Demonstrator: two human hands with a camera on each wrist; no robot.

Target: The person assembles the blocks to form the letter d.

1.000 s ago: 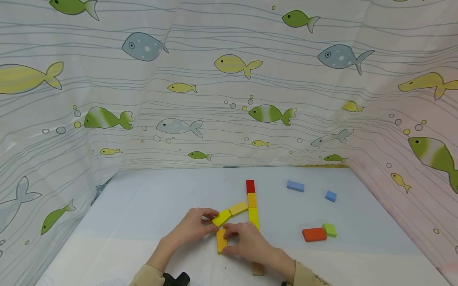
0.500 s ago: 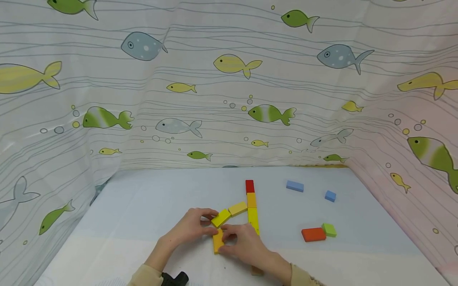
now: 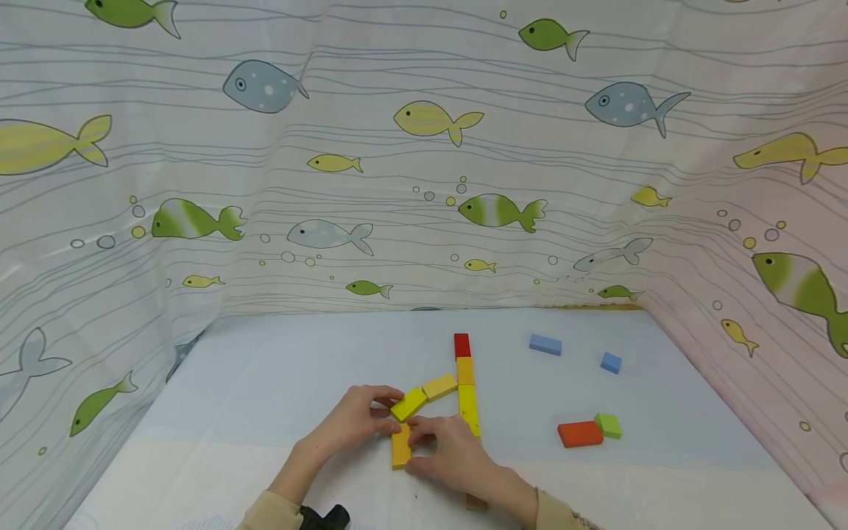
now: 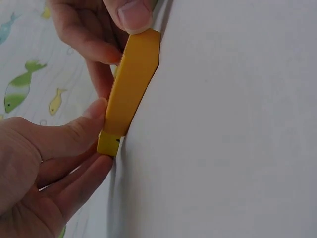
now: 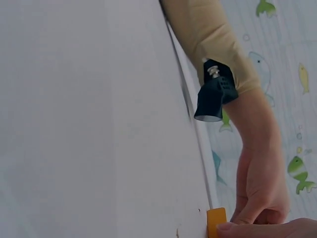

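Orange-yellow, rectangular, wooden-looking block sits farther left than a second ago — right hand pinches it on the white desk. Left hand grips the bright-yellow rectangular block just beyond.

The right hand pinches an orange-yellow rectangular block; just beyond it, the left hand holds a bright-yellow rectangular block.

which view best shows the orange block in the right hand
The left wrist view: the orange block is large there, most of its length visible. The head view shows it smaller, in the right hand; the right wrist view catches only part, at the bottom edge.
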